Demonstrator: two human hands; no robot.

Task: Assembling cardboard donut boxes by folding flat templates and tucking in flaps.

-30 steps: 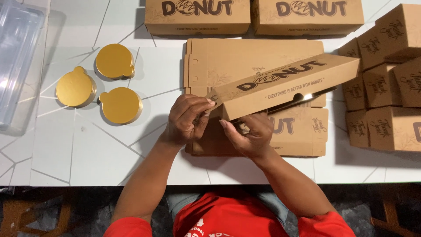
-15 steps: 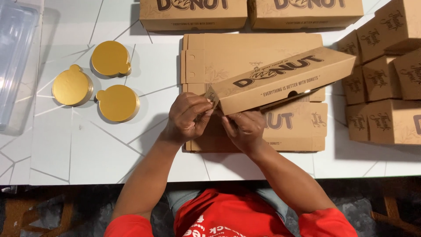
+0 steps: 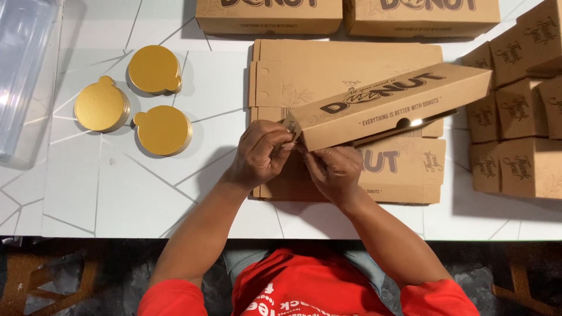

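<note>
Hands, two, both at the near end of one long brown cardboard box (image 3: pixel 386 105). Gold round boards with small tabs (image 3: pixel 162 129), three, lying in a loose cluster on the white surface (image 3: pixel 117 193), well left of the hands. Flat unfolded box blanks (image 3: pixel 345 67), stacked under the work. Finished long boxes (image 3: pixel 269 14), two, along the far edge. Small brown cartons (image 3: pixel 521 167), at least six, piled at the right edge. Clear plastic container (image 3: pixel 23 70), one, at the far left.

Held box: narrow, long, plain brown with dark print and leaf pattern on its side, tilted up off the blanks, far end pointing right toward the small cartons, a thumb notch showing on its lower edge.

Left hand (image 3: pixel 260 155): grip closed, fingers curled tight on the flap at the box's near corner. Right hand (image 3: pixel 333 169): grip pinched shut on the same end from below, just beside the left.

Open room: bare surface between the gold boards and the hands, and along the near edge. Right side crowded, cartons close to the blanks.
</note>
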